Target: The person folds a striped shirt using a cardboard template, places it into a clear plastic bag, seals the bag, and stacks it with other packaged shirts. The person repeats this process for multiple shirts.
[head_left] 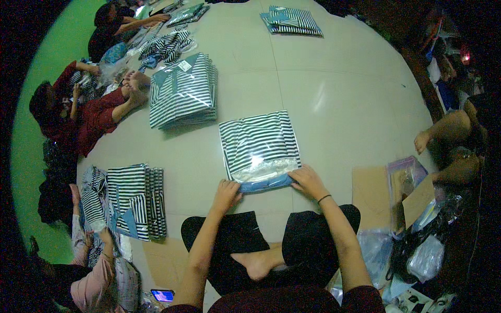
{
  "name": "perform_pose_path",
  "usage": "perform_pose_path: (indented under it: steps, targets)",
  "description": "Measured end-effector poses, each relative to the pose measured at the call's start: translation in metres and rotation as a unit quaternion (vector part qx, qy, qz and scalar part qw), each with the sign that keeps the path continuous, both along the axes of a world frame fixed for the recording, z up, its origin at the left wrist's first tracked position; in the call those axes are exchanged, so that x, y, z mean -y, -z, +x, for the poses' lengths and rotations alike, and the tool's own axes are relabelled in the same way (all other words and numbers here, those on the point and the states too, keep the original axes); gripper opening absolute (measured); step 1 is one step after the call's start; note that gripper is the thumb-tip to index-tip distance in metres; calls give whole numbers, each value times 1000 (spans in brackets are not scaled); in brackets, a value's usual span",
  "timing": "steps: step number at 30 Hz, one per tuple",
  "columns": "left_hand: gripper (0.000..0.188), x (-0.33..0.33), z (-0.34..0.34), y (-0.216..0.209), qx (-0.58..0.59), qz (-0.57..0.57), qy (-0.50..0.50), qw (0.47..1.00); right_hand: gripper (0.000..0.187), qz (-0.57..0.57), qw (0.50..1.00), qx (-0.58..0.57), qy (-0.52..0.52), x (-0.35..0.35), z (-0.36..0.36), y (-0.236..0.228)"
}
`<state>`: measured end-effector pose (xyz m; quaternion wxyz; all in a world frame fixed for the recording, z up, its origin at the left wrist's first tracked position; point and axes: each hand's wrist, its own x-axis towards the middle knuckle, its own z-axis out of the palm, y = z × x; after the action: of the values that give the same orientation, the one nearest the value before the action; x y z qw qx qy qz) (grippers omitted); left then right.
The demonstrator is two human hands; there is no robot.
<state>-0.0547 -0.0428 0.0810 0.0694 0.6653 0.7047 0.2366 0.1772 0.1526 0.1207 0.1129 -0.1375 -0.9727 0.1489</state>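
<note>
A folded black-and-white striped garment in a clear plastic bag (258, 136) lies flat on the floor before my crossed legs. Along its near edge runs a blue band (266, 183), where the plastic looks crinkled and shiny. My left hand (226, 196) grips the near left corner, fingers curled over the edge. At the near right corner, my right hand (308, 182), with a dark band at the wrist, pinches the same edge. Both thumbs' exact contact is partly hidden.
Beyond stands a tall stack of bagged striped garments (182, 96); another stack (133, 201) is at left, near a co-worker in pink (96, 284). More bagged garments (293, 22) lie far off. Cardboard (370, 195) and plastic bags (425, 258) sit at right. A lit phone (162, 296) lies lower left.
</note>
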Motion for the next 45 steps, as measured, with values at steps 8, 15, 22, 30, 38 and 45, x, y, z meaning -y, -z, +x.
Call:
perform_pose_path:
  steps: [8,15,22,30,38,45]
  targets:
    - [53,-25,-43,-123,364,373,-198,830,18,250,935,-240,80,-28,-49,-149]
    - [56,-71,-54,-76,140,122,-365,912,29,129,964,-20,231,-39,-101,-79]
    - [51,-55,46,25,-14,-102,-201,974,59,-12,954,109,278,61,-71,40]
    - [52,-63,44,33,-37,-70,-204,976,59,-22,953,109,281,56,-75,53]
    - [53,-64,35,34,-25,-106,-177,978,56,-31,953,136,271,54,-75,39]
    - [63,6,43,32,-2,-62,-387,920,55,-12,972,139,187,119,-38,24]
